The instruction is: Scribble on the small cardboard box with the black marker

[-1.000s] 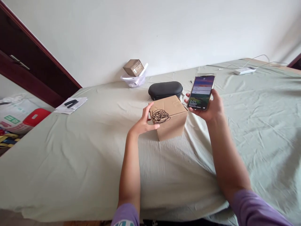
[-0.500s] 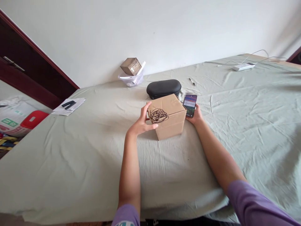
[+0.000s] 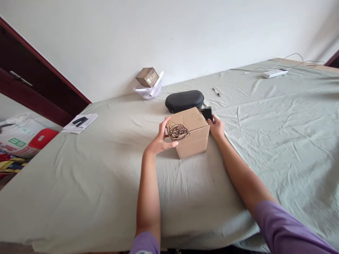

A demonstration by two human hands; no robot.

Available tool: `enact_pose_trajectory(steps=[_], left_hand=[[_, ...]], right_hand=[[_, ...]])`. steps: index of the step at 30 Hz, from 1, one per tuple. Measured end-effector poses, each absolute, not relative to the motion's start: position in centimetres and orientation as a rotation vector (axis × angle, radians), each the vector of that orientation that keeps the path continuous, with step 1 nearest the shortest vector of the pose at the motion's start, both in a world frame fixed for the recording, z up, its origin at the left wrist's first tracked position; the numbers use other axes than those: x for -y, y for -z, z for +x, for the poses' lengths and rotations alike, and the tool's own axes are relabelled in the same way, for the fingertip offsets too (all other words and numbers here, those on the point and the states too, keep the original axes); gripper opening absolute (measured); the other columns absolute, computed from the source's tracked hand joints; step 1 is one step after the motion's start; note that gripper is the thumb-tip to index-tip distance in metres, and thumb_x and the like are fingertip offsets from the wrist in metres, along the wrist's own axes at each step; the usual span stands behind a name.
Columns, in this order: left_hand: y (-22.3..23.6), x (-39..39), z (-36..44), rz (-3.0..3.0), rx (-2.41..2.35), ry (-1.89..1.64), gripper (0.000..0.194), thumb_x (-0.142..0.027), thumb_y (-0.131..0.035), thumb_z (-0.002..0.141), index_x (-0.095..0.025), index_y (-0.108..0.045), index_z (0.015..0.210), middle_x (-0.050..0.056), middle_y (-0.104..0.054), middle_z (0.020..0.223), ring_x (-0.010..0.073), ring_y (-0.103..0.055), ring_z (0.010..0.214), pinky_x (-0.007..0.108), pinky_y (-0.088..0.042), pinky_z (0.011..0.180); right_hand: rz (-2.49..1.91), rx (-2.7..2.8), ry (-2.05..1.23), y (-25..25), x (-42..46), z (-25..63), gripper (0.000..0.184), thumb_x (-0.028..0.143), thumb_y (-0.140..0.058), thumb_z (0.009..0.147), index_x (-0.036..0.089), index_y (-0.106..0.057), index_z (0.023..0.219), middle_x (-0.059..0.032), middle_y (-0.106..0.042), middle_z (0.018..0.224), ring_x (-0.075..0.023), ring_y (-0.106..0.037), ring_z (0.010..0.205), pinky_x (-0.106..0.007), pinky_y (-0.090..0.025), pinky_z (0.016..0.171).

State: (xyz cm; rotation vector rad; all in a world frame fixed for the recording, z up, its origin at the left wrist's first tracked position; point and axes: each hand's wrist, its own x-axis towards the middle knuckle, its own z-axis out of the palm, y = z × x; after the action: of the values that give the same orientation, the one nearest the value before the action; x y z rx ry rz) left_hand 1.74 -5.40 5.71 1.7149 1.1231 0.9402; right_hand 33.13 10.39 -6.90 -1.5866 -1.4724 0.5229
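A brown cardboard box [image 3: 192, 143] stands on the cloth-covered table in front of me, with what looks like a tangle of thin dark cord [image 3: 179, 132] on its left corner. My left hand [image 3: 159, 141] grips that corner, thumb on the near side and fingers at the far left. At the box's right edge, my right hand [image 3: 217, 127] holds a smartphone [image 3: 207, 113], its visible face dark. The box hides the phone's lower left part. Just behind the box lies a black oval hard case [image 3: 184, 101].
A clear plastic bowl [image 3: 148, 92] with a small carton [image 3: 147, 77] on top stands by the wall. A pen [image 3: 216, 92] and a white power strip [image 3: 274, 73] lie at the back right. Far left are papers [image 3: 91, 122] bearing a stapler [image 3: 80, 121]; bags sit beyond the table edge.
My right hand has moved the phone left, partly behind the box, and its lit screen now shows dark. My left hand keeps its hold on the box.
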Motion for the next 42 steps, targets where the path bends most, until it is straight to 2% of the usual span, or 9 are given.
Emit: enact_pose_trajectory(steps=[4, 14, 17, 20, 25, 28, 35, 39, 42], left_hand=[[-5.8, 5.4, 1.7, 1.719, -1.127, -0.931, 0.121, -0.04, -0.087, 0.077, -0.035, -0.011, 0.172, 0.016, -0.014, 0.181, 0.0407, -0.037, 0.164, 0.059, -0.044, 0.131], [-5.6, 5.3, 1.5, 1.736, -1.135, -0.93, 0.122, -0.043, -0.088, 0.076, -0.037, -0.012, 0.172, 0.014, -0.013, 0.183, 0.0419, -0.032, 0.166, 0.06, -0.043, 0.131], [-5.5, 5.2, 1.5, 1.743, -1.131, -0.938, 0.12, -0.042, -0.087, 0.077, -0.037, -0.013, 0.172, 0.013, -0.012, 0.183, 0.0415, -0.03, 0.167, 0.057, -0.045, 0.13], [-5.6, 5.2, 1.1, 1.761, -1.127, -0.948, 0.118, -0.04, -0.088, 0.076, -0.036, -0.018, 0.171, 0.013, -0.017, 0.182, 0.0412, -0.033, 0.166, 0.056, -0.046, 0.129], [-6.0, 6.1, -1.1, 1.814, -1.17, -0.922, 0.115, -0.045, -0.092, 0.073, -0.036, -0.028, 0.169, 0.012, -0.032, 0.177, 0.042, -0.04, 0.162, 0.059, -0.045, 0.129], [-6.1, 6.7, -2.5, 1.813, -1.2, -0.9, 0.118, -0.047, -0.092, 0.074, -0.037, -0.025, 0.171, 0.012, -0.035, 0.176, 0.0424, -0.041, 0.161, 0.061, -0.043, 0.13], [-6.0, 6.7, -3.0, 1.773, -1.207, -0.901, 0.121, -0.051, -0.092, 0.074, -0.038, -0.022, 0.172, 0.013, -0.037, 0.174, 0.0436, -0.043, 0.16, 0.062, -0.044, 0.13], [-6.1, 6.5, -2.4, 1.765, -1.19, -0.903, 0.121, -0.048, -0.092, 0.074, -0.039, -0.022, 0.172, 0.011, -0.033, 0.176, 0.0421, -0.042, 0.161, 0.061, -0.044, 0.13], [-6.0, 6.4, -2.0, 1.755, -1.186, -0.911, 0.12, -0.046, -0.092, 0.074, -0.038, -0.022, 0.171, 0.012, -0.033, 0.176, 0.0412, -0.041, 0.161, 0.059, -0.043, 0.131]], right_hand=[[-1.772, 1.504, -0.469, 6.2, -10.3, 34.2, 0.054, 0.038, -0.054, 0.099, 0.014, -0.077, 0.142, -0.0189, -0.082, 0.105, -0.0377, -0.073, 0.108, -0.051, -0.053, 0.103], [-1.932, 1.483, -0.285, 6.5, -10.4, 35.3, 0.06, 0.031, -0.04, 0.104, 0.006, -0.069, 0.15, -0.0271, -0.076, 0.137, -0.0417, -0.066, 0.126, -0.054, -0.051, 0.106], [-1.814, 1.625, -0.231, 5.9, -10.0, 34.8, 0.06, 0.033, -0.038, 0.105, 0.007, -0.068, 0.151, -0.023, -0.072, 0.147, -0.0402, -0.058, 0.133, -0.052, -0.047, 0.112], [-1.618, 1.879, -0.224, 5.4, -9.3, 32.8, 0.055, 0.037, -0.047, 0.104, 0.015, -0.071, 0.148, -0.0172, -0.069, 0.154, -0.0385, -0.053, 0.138, -0.052, -0.04, 0.117], [-1.41, 2.217, -0.298, 6.2, -7.6, 28.9, 0.05, 0.036, -0.062, 0.096, 0.022, -0.073, 0.142, -0.0193, -0.068, 0.152, -0.0441, -0.042, 0.147, -0.063, -0.026, 0.121], [-1.379, 2.267, -0.346, 6.9, -7.2, 28.0, 0.038, 0.034, -0.058, 0.099, 0.022, -0.079, 0.129, -0.0191, -0.072, 0.143, -0.0426, -0.046, 0.139, -0.065, -0.021, 0.121], [-1.421, 1.999, -0.504, 6.7, -7.8, 28.1, 0.026, 0.03, -0.051, 0.1, 0.016, -0.074, 0.1, -0.0225, -0.074, 0.12, -0.037, -0.055, 0.119, -0.059, -0.032, 0.113], [-1.365, 1.701, -0.668, 6.0, -8.3, 28.1, 0.028, 0.04, -0.037, 0.107, 0.022, -0.058, 0.101, -0.0096, -0.068, 0.09, -0.0247, -0.059, 0.087, -0.041, -0.048, 0.088], [-1.262, 1.538, -0.78, 5.1, -8.3, 27.9, 0.031, 0.05, -0.03, 0.108, 0.027, -0.047, 0.097, -0.0006, -0.056, 0.077, -0.018, -0.051, 0.067, -0.031, -0.045, 0.067]])
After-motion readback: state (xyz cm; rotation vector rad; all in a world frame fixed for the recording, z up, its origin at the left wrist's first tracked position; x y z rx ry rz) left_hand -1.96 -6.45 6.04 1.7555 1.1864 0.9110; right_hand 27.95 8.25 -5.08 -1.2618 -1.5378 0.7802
